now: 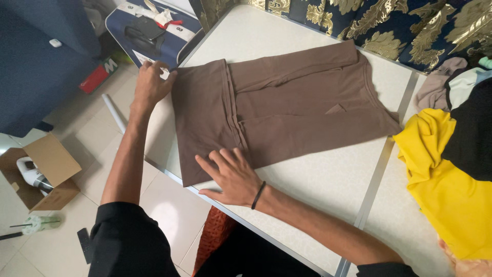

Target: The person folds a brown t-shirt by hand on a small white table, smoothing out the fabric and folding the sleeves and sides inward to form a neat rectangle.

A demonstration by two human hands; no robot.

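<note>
Cardboard box [48,166]: on the tiled floor at your far left, flaps open, a white appliance inside (its kind is unclear).
Suitcase [154,33]: dark blue, standing on the floor beyond the counter's left corner.
Left hand [150,82]: your fingers pinch the far left corner of the brown trousers, closed on the cloth right at the counter's edge.
Brown trousers [287,102]: folded on the counter [318,179], lying flat, with the left part doubled over the rest; the seam of that fold runs from your left hand toward your right.
Right hand [230,177]: open and flat, fingers spread, pressing down on the near edge of the trousers; a dark band sits on that wrist.
Yellow garment [446,184]: heaped at the right side of the counter, close to the trousers' right end but not touching them.
Black garment [474,133]: lying over the yellow one (only partly in view).
Patterned cloth [389,25]: navy with gold leaves, along the counter's far edge.
</note>
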